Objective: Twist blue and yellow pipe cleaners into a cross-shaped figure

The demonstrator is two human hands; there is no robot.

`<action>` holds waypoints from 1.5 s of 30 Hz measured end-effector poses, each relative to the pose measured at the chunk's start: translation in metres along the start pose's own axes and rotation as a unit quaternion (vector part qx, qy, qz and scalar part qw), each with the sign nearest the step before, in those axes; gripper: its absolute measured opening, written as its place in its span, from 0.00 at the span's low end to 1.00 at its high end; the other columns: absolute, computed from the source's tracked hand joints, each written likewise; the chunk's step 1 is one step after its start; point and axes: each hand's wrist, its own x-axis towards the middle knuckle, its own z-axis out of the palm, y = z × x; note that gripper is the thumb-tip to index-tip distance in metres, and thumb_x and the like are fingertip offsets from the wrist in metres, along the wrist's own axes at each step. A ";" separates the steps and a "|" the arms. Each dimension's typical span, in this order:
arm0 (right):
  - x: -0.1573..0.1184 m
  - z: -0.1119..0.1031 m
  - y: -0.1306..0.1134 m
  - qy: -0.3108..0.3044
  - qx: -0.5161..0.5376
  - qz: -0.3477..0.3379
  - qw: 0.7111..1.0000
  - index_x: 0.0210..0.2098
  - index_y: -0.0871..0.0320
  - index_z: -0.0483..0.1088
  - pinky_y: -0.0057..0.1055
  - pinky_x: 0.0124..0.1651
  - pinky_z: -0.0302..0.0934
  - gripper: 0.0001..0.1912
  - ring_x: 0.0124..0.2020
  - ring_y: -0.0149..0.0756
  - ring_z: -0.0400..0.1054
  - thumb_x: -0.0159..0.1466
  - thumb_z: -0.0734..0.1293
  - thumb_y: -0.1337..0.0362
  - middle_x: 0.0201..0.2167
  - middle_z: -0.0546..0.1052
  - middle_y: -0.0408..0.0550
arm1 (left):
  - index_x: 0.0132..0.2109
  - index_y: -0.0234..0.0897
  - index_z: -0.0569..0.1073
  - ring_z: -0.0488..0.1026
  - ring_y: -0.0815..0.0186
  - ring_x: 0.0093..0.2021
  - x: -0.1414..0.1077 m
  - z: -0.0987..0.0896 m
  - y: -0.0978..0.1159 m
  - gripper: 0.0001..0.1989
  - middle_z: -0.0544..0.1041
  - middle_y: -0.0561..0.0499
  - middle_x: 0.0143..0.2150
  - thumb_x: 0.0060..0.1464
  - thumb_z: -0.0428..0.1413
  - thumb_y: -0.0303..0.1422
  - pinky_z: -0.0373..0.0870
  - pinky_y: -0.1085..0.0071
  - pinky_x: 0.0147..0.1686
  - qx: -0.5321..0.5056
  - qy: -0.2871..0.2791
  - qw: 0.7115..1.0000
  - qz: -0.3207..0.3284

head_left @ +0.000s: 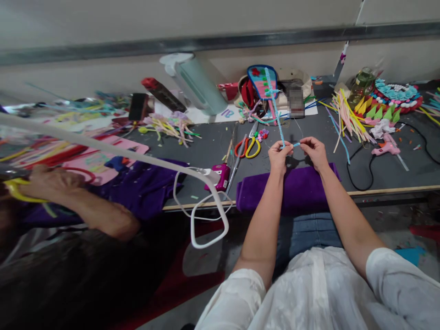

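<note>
A long light blue pipe-cleaner stem [279, 123] rises from my left hand [279, 155], whose fingers are pinched round its lower end. Near its top the stem has short blue side pieces. My right hand [313, 150] pinches the tip of a short blue piece that runs across from my left fingertips. Both hands are above the dark table, just beyond a folded purple cloth [299, 188]. Scissors with red and yellow handles [248, 147] lie left of my left hand, beside a small colourful beaded cluster [263, 134].
Pipe cleaners [343, 114], a pink glue gun [388, 147] and its black cable lie to the right. Left are a magenta box [220, 177], a white lamp arm [154, 160] and a pale green bottle [201, 87]. Another person's hand [57, 183] is at the far left.
</note>
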 end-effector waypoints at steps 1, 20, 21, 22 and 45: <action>0.000 0.000 0.000 -0.002 0.004 0.006 1.000 0.33 0.54 0.72 0.26 0.27 0.57 0.11 0.25 0.28 0.60 0.53 0.70 0.56 0.25 0.70 0.40 | 0.27 0.36 0.74 0.68 0.76 0.20 0.000 0.000 0.000 0.08 0.72 0.56 0.23 0.37 0.65 0.30 0.66 0.79 0.23 0.002 -0.002 1.000 0.002; 0.002 0.006 0.005 0.046 0.081 0.104 0.990 0.29 0.54 0.64 0.21 0.19 0.55 0.08 0.18 0.23 0.58 0.51 0.67 0.62 0.20 0.63 0.34 | 0.27 0.35 0.76 0.68 0.73 0.23 -0.010 0.009 0.001 0.03 0.73 0.55 0.23 0.40 0.61 0.26 0.65 0.77 0.26 0.087 -0.048 0.994 0.039; 0.001 0.006 0.004 0.040 0.080 0.096 0.991 0.29 0.54 0.65 0.21 0.19 0.55 0.07 0.18 0.23 0.58 0.51 0.66 0.63 0.21 0.64 0.35 | 0.27 0.35 0.76 0.68 0.73 0.22 -0.009 0.008 0.001 0.03 0.73 0.55 0.23 0.40 0.62 0.27 0.66 0.77 0.26 0.081 -0.050 0.995 0.037; 0.000 0.006 0.002 0.033 0.078 0.092 0.992 0.30 0.55 0.67 0.21 0.20 0.56 0.06 0.19 0.23 0.58 0.51 0.66 0.62 0.21 0.65 0.36 | 0.28 0.35 0.76 0.68 0.73 0.22 -0.008 0.008 0.001 0.04 0.74 0.55 0.24 0.40 0.62 0.27 0.66 0.77 0.26 0.075 -0.049 0.995 0.035; 0.000 0.000 0.001 0.013 0.016 0.115 0.993 0.25 0.58 0.69 0.22 0.20 0.51 0.12 0.18 0.24 0.57 0.49 0.70 0.55 0.17 0.67 0.37 | 0.27 0.35 0.75 0.68 0.74 0.22 -0.004 0.005 0.001 0.05 0.73 0.56 0.22 0.39 0.63 0.28 0.65 0.77 0.25 0.071 -0.029 0.996 0.055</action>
